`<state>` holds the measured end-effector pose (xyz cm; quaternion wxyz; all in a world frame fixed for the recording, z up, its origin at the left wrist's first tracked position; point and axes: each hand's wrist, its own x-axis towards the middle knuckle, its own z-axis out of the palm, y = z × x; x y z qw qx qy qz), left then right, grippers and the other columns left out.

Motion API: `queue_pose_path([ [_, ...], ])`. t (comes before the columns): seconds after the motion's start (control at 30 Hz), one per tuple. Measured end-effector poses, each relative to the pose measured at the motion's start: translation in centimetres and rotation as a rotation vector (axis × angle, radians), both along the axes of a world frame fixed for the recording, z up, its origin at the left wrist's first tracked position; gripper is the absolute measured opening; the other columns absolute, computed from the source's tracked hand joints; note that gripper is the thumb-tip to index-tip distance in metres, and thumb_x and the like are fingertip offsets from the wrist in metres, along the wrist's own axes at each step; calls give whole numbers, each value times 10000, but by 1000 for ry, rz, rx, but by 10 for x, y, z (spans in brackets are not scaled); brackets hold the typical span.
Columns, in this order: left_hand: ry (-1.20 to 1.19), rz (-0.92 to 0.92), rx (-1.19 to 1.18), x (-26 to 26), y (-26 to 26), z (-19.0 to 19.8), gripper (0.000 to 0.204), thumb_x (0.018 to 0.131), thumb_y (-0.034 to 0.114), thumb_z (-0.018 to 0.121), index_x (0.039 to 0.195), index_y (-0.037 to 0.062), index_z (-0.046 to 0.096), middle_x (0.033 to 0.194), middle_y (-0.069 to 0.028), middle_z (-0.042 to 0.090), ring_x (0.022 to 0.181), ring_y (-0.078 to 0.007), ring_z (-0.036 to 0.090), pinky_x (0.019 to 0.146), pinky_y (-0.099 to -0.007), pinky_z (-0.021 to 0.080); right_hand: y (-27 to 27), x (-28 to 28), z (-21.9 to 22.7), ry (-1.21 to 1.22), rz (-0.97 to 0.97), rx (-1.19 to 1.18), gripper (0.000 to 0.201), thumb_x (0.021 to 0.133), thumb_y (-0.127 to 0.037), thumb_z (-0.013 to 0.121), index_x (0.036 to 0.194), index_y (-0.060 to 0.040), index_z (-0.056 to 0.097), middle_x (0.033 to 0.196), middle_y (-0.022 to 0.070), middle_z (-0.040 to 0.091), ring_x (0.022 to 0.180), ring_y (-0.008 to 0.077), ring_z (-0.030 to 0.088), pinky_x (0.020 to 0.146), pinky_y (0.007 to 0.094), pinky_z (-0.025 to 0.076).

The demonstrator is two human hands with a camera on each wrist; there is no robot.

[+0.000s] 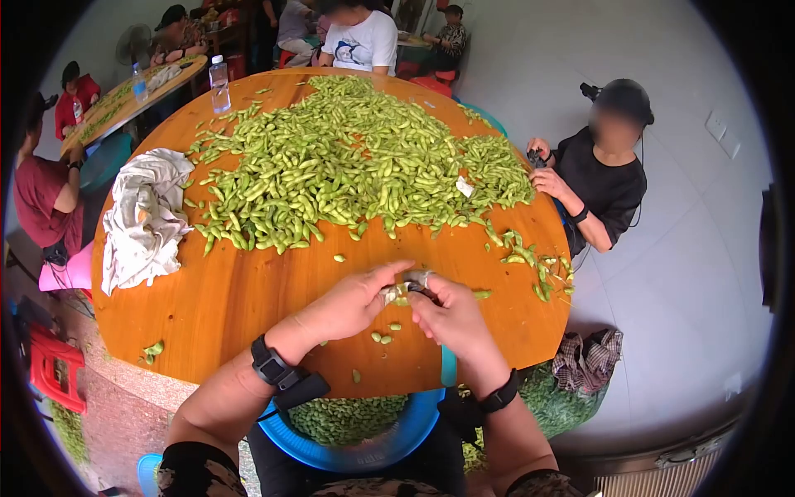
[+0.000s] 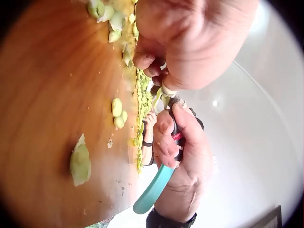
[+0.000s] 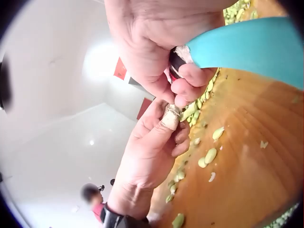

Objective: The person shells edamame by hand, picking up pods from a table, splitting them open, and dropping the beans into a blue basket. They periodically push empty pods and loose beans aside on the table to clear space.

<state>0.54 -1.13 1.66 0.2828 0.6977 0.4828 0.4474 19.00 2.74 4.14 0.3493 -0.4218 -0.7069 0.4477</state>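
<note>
Over the near part of the wooden table, my two hands meet fingertip to fingertip. My left hand pinches a green bean pod; its thumb carries a whitish wrap. In the right hand I grip a tool with a curved turquoise handle, with black and red parts between the fingers; its working end is hidden by the fingertips at the pod. Below the hands lie a few loose shelled beans. An empty-looking pod rests on the wood in the left wrist view.
A large heap of green pods covers the table's middle. White cloth lies at the left, a bottle behind it. A blue basin of beans sits at my lap. A person works at the right edge.
</note>
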Motion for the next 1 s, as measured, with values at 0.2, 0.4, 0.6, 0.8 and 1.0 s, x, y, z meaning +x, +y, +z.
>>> queue_pose_path([
  [0.2, 9, -86, -48, -1, -2, 3, 500, 874, -7, 538, 1353, 112, 458, 983, -123, 616, 927, -281, 616, 800, -370, 489, 0, 5, 3, -120, 207, -371, 106, 907, -126, 575, 971, -56, 623, 635, -30, 547, 472, 38, 479, 427, 197, 373],
  [0.4, 171, -10, 169, 1, 2, -7, 281, 837, -6, 558, 1114, 40, 555, 943, -165, 612, 868, -369, 608, 734, -413, 503, -11, 3, -7, -47, 76, -190, 102, 901, -113, 575, 954, -55, 640, 654, -8, 572, 488, 49, 495, 436, 222, 392],
  [0.6, 112, -67, 177, 1, 2, -13, 200, 840, 34, 571, 1039, 13, 567, 917, -188, 617, 863, -381, 608, 729, -402, 502, -13, 5, -12, -54, 150, -39, 77, 922, -74, 557, 936, -37, 623, 662, -23, 561, 505, 42, 489, 449, 202, 389],
  [0.8, 16, -163, -284, -1, -1, -2, 235, 867, 30, 488, 1086, 42, 574, 899, -132, 652, 814, -223, 642, 730, -333, 503, -17, 16, 2, 48, 217, -392, 93, 934, -105, 547, 880, -61, 608, 670, -25, 564, 500, 36, 477, 425, 200, 355],
  [1.0, -28, -18, -92, -12, 6, -8, 154, 861, 70, 536, 976, 52, 637, 727, -48, 586, 615, -179, 536, 624, -292, 458, -2, 58, -24, -212, 30, -17, 82, 911, -128, 570, 880, -60, 603, 653, 8, 563, 476, 79, 462, 451, 224, 384],
])
